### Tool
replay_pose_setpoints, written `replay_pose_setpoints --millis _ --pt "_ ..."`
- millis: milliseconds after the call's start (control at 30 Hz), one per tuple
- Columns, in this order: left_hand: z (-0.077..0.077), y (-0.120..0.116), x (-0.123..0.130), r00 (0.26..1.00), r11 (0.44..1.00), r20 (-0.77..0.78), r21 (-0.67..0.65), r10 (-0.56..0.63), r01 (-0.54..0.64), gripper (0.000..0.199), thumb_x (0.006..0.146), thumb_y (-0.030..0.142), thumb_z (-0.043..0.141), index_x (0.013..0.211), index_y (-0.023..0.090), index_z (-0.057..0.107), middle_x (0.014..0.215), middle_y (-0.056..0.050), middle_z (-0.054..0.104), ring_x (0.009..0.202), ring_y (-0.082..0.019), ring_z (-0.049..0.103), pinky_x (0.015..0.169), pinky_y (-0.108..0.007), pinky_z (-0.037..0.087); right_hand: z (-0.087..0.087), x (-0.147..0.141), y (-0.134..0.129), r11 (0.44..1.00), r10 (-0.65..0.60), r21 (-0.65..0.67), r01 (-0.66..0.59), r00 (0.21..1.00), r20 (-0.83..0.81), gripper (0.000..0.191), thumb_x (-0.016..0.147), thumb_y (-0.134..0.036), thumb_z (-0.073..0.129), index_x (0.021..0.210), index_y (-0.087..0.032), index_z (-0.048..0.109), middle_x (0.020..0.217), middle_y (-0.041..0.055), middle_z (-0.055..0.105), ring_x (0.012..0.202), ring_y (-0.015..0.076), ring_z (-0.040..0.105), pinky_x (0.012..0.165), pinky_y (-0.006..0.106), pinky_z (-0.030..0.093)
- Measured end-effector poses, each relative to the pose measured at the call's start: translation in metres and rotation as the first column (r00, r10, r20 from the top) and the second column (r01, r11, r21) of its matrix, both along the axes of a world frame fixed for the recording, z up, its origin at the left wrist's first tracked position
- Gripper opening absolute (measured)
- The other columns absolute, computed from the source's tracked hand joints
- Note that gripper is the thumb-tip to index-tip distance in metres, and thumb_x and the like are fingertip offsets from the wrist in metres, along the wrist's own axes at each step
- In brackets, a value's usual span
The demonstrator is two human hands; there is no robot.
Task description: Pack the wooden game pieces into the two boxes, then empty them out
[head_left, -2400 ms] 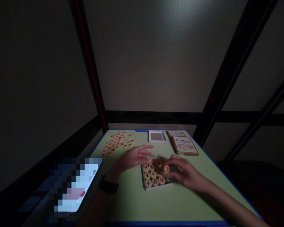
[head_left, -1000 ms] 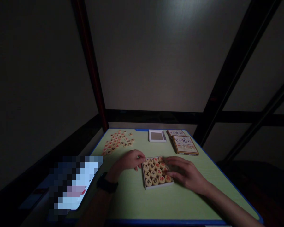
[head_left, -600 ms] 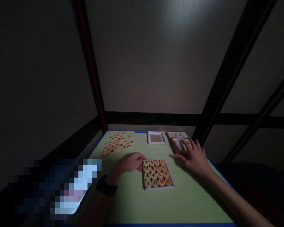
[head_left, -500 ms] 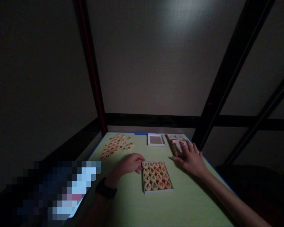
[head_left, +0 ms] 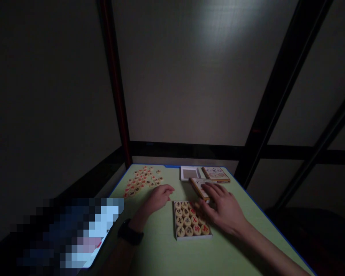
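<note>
My right hand grips a box lid with a pale printed top and orange-brown edges, holding it tilted above the table. Part of the lid is hidden under the fingers. Just below it sits a shallow white box packed with round Chinese chess pieces, marked in black and red and set in rows. The right hand covers some pieces at the box's right side. My left hand rests left of the box with bent fingers, thumb apart, nothing visible in it. A dark watch is on that wrist.
Loose chess pieces lie scattered at the table's back left. A white tray stands at the back, with a second printed box to its right. A pixelated bright screen is at the left edge of the green table.
My right hand has taken the nearer printed lid off its spot by the right edge and carried it left, toward the filled box. My left hand has barely moved.
</note>
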State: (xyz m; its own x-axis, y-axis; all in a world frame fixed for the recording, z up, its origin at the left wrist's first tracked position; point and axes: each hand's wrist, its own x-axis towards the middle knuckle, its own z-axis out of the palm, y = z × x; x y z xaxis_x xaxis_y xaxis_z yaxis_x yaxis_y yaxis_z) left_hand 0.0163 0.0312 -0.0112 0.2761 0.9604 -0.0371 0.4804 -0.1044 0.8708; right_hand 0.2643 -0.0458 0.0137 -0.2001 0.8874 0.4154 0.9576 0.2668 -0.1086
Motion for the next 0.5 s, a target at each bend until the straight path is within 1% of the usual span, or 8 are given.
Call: replay_pose_setpoints --millis 67,100,167,233,300,367,433,500 --pt "-0.001 0.001 0.000 1.000 0.999 0.019 0.036 0.001 -0.002 0.038 0.085 0.024 0.039 0.109 0.015 0.067 0.105 -0.008 0.069 0.071 -0.013 0.061 0.057 -0.021 0.046 0.009 -0.027 -0.010 0.992 0.112 -0.062 -0.110 0.993 0.034 0.048 0.094 -0.053 0.042 0.127 -0.022 0.058 0.127 0.0110 0.064 0.115 0.0300 0.055 0.091 0.044 0.044" --pt "-0.002 0.002 0.001 1.000 0.999 0.023 0.041 -0.010 0.009 0.040 0.086 0.026 0.039 0.113 0.015 0.066 0.102 -0.008 0.070 0.070 -0.013 0.061 0.059 -0.023 0.046 0.012 -0.039 -0.013 0.988 0.135 -0.085 -0.130 0.989 0.058 0.046 0.095 -0.053 0.040 0.120 -0.021 0.061 0.118 0.0110 0.068 0.107 0.0291 0.058 0.087 0.042 0.044" --pt "-0.004 0.002 0.002 0.999 0.998 0.016 0.044 -0.052 0.051 0.042 0.087 0.027 0.038 0.118 0.015 0.064 0.095 -0.006 0.071 0.071 -0.015 0.061 0.064 -0.025 0.048 0.013 -0.057 -0.013 0.990 0.121 -0.086 -0.111 0.985 0.122 0.045 0.096 -0.055 0.039 0.106 -0.018 0.064 0.103 0.0118 0.071 0.097 0.0288 0.061 0.081 0.040 0.045" --pt "-0.006 0.002 0.004 0.994 0.991 -0.024 0.083 -0.103 0.104 0.039 0.088 0.028 0.039 0.112 0.016 0.067 0.092 -0.005 0.071 0.078 -0.016 0.061 0.072 -0.026 0.049 0.008 -0.067 -0.008 0.994 0.103 -0.050 -0.095 0.975 0.198 0.048 0.094 -0.059 0.040 0.100 -0.017 0.063 0.094 0.0123 0.071 0.090 0.0289 0.062 0.075 0.038 0.045" --pt "-0.007 0.002 0.005 0.988 0.981 -0.087 0.139 -0.128 0.139 0.035 0.088 0.032 0.040 0.096 0.017 0.070 0.091 -0.005 0.072 0.085 -0.018 0.061 0.079 -0.027 0.048 0.001 -0.067 -0.001 0.994 0.105 0.004 -0.111 0.954 0.280 0.048 0.092 -0.061 0.046 0.100 -0.017 0.063 0.093 0.0124 0.070 0.086 0.0282 0.062 0.070 0.036 0.046" --pt "-0.009 0.002 0.005 0.983 0.974 -0.134 0.171 -0.129 0.151 0.036 0.089 0.036 0.040 0.083 0.018 0.070 0.089 -0.005 0.072 0.086 -0.018 0.060 0.080 -0.027 0.047 -0.006 -0.060 0.004 0.983 0.133 0.069 -0.168 0.925 0.357 0.042 0.090 -0.056 0.054 0.102 -0.017 0.063 0.096 0.0125 0.070 0.084 0.0268 0.062 0.067 0.034 0.046" --pt "-0.009 0.003 0.005 0.981 0.973 -0.140 0.166 -0.137 0.160 0.038 0.090 0.038 0.039 0.080 0.018 0.070 0.085 -0.004 0.071 0.082 -0.018 0.059 0.077 -0.026 0.046 -0.011 -0.049 0.005 0.955 0.195 0.130 -0.267 0.893 0.405 0.036 0.089 -0.048 0.059 0.105 -0.017 0.063 0.101 0.0123 0.070 0.083 0.0250 0.062 0.067 0.034 0.048" --pt "-0.010 0.004 0.004 0.975 0.970 -0.134 0.144 -0.178 0.197 0.038 0.089 0.039 0.041 0.081 0.017 0.071 0.081 -0.003 0.071 0.079 -0.017 0.059 0.074 -0.026 0.045 -0.014 -0.036 0.001 0.904 0.281 0.185 -0.386 0.861 0.425 0.034 0.091 -0.044 0.059 0.109 -0.016 0.063 0.103 0.0120 0.070 0.083 0.0239 0.062 0.070 0.034 0.050"
